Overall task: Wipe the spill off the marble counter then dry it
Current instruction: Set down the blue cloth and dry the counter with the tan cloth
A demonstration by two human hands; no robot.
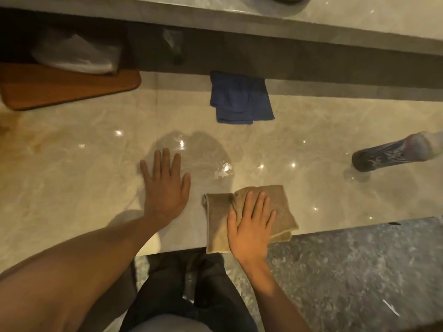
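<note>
Spill, clear wet patch (203, 154) on glossy beige marble worktop (84, 178) | left hand (165, 185) flat, fingers spread, empty, at its edge | right hand (251, 226) flat, pressing folded tan cloth (218, 219) near worktop's front edge | folded blue cloth (239, 99) behind spill

Single view — head-worn wide-angle camera, looking steeply down and forward from above the marble counter (84, 164). Close range: both forearms enter from 6–7 o'clock. Counter's near edge crosses at 5 o'clock; back ledge (311, 56) runs along 12 o'clock. Edges bow from lens distortion — no second view to overlap.
</note>
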